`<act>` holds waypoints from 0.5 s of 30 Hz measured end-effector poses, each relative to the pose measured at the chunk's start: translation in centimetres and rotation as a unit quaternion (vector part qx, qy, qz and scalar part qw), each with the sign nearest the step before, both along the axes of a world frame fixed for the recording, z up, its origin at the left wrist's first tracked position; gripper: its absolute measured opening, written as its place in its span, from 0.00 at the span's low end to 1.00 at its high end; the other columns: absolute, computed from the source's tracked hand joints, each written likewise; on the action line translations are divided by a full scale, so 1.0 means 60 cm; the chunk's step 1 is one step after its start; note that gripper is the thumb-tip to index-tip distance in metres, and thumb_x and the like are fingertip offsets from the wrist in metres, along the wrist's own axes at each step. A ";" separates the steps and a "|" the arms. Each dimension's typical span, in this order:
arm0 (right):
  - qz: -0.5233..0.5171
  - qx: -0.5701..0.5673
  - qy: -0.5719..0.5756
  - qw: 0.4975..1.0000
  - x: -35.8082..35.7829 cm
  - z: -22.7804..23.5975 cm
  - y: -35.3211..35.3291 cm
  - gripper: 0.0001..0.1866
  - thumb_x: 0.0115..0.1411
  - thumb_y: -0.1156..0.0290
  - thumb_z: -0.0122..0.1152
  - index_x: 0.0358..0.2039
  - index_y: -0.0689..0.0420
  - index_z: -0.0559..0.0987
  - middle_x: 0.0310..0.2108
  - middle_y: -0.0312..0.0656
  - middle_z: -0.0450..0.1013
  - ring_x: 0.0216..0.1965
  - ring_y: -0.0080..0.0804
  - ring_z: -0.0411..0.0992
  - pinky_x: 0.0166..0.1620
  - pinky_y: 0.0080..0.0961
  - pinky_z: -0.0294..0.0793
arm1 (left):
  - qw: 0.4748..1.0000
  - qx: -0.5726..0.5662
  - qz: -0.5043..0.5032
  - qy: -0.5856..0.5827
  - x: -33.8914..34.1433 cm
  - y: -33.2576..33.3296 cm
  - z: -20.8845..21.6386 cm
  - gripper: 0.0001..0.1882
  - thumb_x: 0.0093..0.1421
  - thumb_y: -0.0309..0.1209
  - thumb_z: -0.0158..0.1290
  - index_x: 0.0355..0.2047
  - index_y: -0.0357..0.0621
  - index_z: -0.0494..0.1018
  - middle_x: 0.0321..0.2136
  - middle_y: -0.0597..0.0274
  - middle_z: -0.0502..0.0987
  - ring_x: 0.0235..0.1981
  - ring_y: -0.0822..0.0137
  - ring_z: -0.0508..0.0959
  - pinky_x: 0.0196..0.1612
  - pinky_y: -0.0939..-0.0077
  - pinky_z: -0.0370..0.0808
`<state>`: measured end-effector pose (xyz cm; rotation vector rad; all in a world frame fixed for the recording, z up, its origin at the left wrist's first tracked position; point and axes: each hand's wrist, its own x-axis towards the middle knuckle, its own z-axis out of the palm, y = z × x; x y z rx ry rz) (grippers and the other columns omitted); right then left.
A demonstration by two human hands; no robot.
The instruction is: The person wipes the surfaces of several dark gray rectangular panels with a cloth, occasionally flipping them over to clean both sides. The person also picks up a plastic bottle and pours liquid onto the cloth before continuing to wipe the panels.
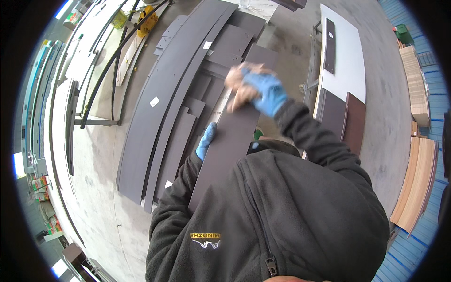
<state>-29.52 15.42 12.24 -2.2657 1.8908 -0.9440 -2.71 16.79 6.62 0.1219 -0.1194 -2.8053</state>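
A long, narrow dark grey panel (230,134) lies lengthwise in front of me, its near end against my jacket. On its left edge my left hand (206,141), in a blue glove, is closed around the side. My right hand (268,91), also gloved in blue, grips a crumpled pinkish-beige cloth (240,89) on or just over the panel's upper part. Motion smears the cloth and the right fingers. Beneath and left of the panel are several more dark grey boards (176,141), some bearing small white labels.
To the right stands a table with a white board (345,61) and dark panels on it. Wood-toned boards (413,183) are stacked at the far right. A metal frame (101,122) and a yellow bucket-like container (147,21) are at the left.
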 end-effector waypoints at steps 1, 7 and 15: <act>-0.052 0.015 -0.009 0.998 -0.030 0.000 -0.022 0.26 0.55 0.67 0.68 0.55 0.58 0.78 0.52 0.50 0.78 0.55 0.47 0.75 0.61 0.40 0.71 | 0.999 0.011 -0.019 0.041 0.005 -0.003 -0.009 0.37 0.73 0.55 0.45 0.67 0.34 0.65 0.61 0.40 0.74 0.62 0.45 0.75 0.68 0.42 0.67; 0.007 0.067 0.052 0.996 -0.003 -0.032 0.029 0.46 0.59 0.41 0.66 0.66 0.63 0.69 0.59 0.57 0.72 0.62 0.53 0.70 0.64 0.49 0.68 | 0.999 -0.040 0.004 -0.013 0.003 -0.006 -0.101 0.35 0.74 0.51 0.46 0.70 0.37 0.63 0.64 0.45 0.72 0.65 0.50 0.73 0.70 0.52 0.66; 0.052 0.079 0.160 0.983 0.017 -0.049 0.078 0.37 0.60 0.40 0.59 0.63 0.52 0.76 0.71 0.47 0.65 0.71 0.44 0.62 0.75 0.52 0.49 | 0.982 -0.182 0.053 -0.026 0.001 -0.025 -0.083 0.38 0.71 0.55 0.51 0.69 0.36 0.63 0.63 0.48 0.74 0.62 0.54 0.76 0.68 0.57 0.71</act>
